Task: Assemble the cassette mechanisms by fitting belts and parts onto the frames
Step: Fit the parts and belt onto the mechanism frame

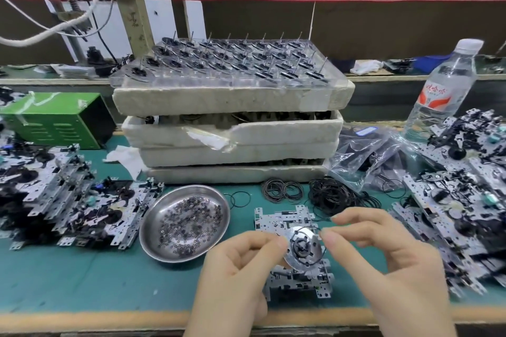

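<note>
Left hand pinches the left edge of a shiny metal flywheel between thumb and curled fingers, holding it tilted above the bench. Right hand pinches a thin black belt at the flywheel's right edge with thumb and forefinger; the other fingers are loosely spread. The belt loops over the disc's face near its black hub. Directly beneath lies a bare metal cassette frame, flat on the green mat near the front edge.

Just left of the frame sits a round steel dish holding a scatter of small washers. Behind the frame, loose rubber belts lie in tangled heaps on the mat. Further back stands a stack of white foam trays, dark parts showing in the gaps between them. On top rests a clear plastic tray with rows of flywheels with upright shafts. Clear plastic bags of black parts lie right of the stack, beside a water bottle. Piles of assembled mechanisms fill the left side, and more mechanisms the right. A green metal box stands at back left.
</note>
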The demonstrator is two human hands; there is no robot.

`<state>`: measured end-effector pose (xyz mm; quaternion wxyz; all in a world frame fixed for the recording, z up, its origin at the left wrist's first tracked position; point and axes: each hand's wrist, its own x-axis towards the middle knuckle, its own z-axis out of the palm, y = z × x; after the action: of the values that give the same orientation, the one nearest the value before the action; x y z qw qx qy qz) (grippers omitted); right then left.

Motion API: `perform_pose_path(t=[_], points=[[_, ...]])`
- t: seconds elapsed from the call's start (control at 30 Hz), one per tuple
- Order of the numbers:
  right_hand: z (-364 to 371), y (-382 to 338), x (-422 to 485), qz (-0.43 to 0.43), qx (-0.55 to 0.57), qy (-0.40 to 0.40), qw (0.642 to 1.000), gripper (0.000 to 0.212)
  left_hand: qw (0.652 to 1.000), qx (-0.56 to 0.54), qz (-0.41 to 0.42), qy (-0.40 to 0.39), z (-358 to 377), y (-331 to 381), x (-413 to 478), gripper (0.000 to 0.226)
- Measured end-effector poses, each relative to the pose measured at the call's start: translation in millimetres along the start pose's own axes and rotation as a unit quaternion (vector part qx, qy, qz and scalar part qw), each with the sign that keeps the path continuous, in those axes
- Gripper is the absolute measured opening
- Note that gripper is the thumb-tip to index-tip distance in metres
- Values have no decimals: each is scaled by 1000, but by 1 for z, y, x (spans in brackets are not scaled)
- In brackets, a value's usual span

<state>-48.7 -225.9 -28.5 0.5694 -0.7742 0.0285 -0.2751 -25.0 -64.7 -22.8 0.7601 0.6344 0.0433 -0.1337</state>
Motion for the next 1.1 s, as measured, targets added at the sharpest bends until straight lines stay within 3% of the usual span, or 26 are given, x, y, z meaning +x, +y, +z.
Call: perform_pose_path(t=[0.1,0.27,0.33,0.4,0.43,0.47,0.53,0.6,0.7,0.8,0.9,1.0,1.1], points=[[-2,1,1,-28,-56,2,998,4,1000,10,13,-12,1,-2,-1,31],[-9,6,7,-116,-194,-2,974,16,999,29,43,-19,1,-10,1,30],[-11,10,9,-52,-159,-52,985,17,992,79,94,-21,-1,-17,3,33],[-14,13,16,90,-37,-137,986,15,978,146,146,-9,-3,-21,5,19],[-17,13,20,165,41,-188,967,12,966,188,178,-6,-4,-23,6,15],[-19,15,24,233,116,-233,937,17,950,228,215,-7,-5,-24,7,12],[-23,19,31,312,230,-287,876,8,911,290,291,-28,-5,-25,8,5],[-23,17,36,325,256,-314,855,14,858,350,374,-27,-7,-28,10,9],[-21,11,41,291,174,-339,878,31,777,413,475,-11,-9,-27,18,7],[-21,5,47,212,108,-379,894,31,688,452,568,-20,-15,-20,30,16],[-16,4,57,171,104,-348,916,34,597,510,620,-5,-20,-13,43,14],[-8,9,66,155,84,-329,928,31,559,543,626,-10,-22,-11,56,8],[-9,17,67,156,64,-332,928,35,548,553,627,-22,-22,-13,62,7]])
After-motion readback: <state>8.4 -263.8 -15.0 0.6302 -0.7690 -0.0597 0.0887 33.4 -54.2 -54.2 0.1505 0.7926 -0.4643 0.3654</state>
